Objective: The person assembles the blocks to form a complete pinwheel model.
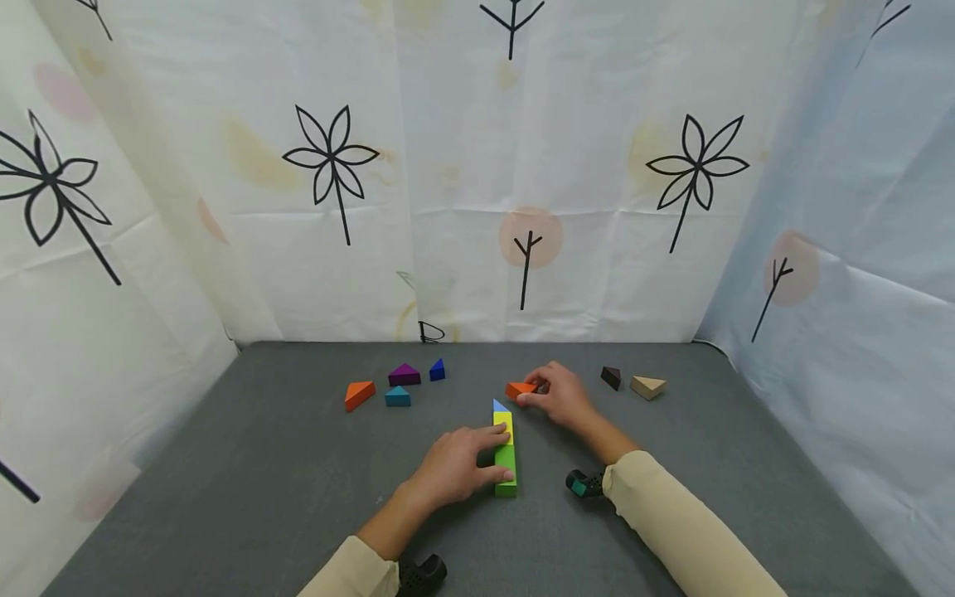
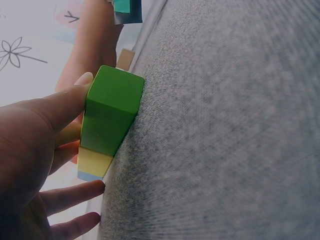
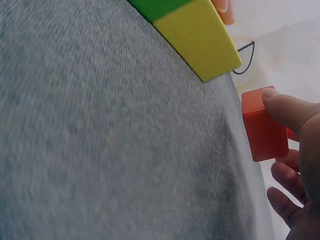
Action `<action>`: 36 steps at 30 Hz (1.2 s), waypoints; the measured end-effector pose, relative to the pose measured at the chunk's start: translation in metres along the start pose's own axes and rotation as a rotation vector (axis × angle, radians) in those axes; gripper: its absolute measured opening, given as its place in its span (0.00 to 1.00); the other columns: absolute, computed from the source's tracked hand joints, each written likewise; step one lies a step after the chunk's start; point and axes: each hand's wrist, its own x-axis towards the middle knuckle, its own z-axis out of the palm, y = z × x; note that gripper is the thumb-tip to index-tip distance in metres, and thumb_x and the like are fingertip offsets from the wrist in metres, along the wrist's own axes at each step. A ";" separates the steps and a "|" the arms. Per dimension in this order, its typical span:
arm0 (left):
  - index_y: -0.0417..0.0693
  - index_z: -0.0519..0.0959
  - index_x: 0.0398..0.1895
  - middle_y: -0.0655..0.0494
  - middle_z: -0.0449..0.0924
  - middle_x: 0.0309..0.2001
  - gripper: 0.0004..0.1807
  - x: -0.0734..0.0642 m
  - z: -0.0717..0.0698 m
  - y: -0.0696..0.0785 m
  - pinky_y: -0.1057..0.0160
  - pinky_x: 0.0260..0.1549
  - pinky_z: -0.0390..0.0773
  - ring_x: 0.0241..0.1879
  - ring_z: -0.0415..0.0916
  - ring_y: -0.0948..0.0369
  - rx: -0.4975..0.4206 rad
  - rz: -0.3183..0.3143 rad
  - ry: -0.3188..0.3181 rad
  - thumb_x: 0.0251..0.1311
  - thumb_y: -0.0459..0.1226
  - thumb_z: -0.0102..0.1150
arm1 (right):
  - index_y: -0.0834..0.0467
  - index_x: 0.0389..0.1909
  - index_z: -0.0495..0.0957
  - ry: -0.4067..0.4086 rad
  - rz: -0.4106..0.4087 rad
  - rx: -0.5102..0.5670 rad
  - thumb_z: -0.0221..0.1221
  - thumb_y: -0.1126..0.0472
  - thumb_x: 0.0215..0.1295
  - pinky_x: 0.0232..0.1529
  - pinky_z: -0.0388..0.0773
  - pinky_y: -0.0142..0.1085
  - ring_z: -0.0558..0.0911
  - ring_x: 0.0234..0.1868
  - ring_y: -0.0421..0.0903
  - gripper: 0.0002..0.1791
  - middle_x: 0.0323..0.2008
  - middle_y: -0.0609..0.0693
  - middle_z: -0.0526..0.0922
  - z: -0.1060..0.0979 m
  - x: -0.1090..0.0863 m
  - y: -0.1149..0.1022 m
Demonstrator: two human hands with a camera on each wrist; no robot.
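A row of toy blocks lies in the middle of the table: a green block (image 1: 506, 489) nearest me, a yellow block (image 1: 502, 419) beyond it and a light blue triangular block (image 1: 498, 406) at the far end. My left hand (image 1: 453, 468) rests at the row's left side, thumb on the green block and a fingertip over the yellow one. In the left wrist view its other fingers spread loosely beside the row. Just past the far end, to the right, my right hand (image 1: 564, 400) pinches an orange triangular block (image 3: 266, 132) between thumb and fingers.
Left of the row sit another orange block (image 1: 360, 395), a purple triangle (image 1: 404, 375), a teal block (image 1: 398, 398) and a small blue triangle (image 1: 437, 371). A dark brown block (image 1: 611, 377) and a beige triangle (image 1: 647, 386) lie right. Printed cloth (image 1: 462, 166) stands behind the grey table (image 1: 246, 481).
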 end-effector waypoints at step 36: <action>0.59 0.74 0.66 0.67 0.68 0.67 0.33 0.000 -0.001 -0.001 0.44 0.58 0.67 0.63 0.68 0.56 -0.019 -0.005 -0.012 0.59 0.59 0.60 | 0.55 0.41 0.85 -0.099 0.053 0.142 0.63 0.55 0.65 0.36 0.73 0.38 0.75 0.32 0.43 0.09 0.32 0.44 0.81 0.014 -0.003 -0.007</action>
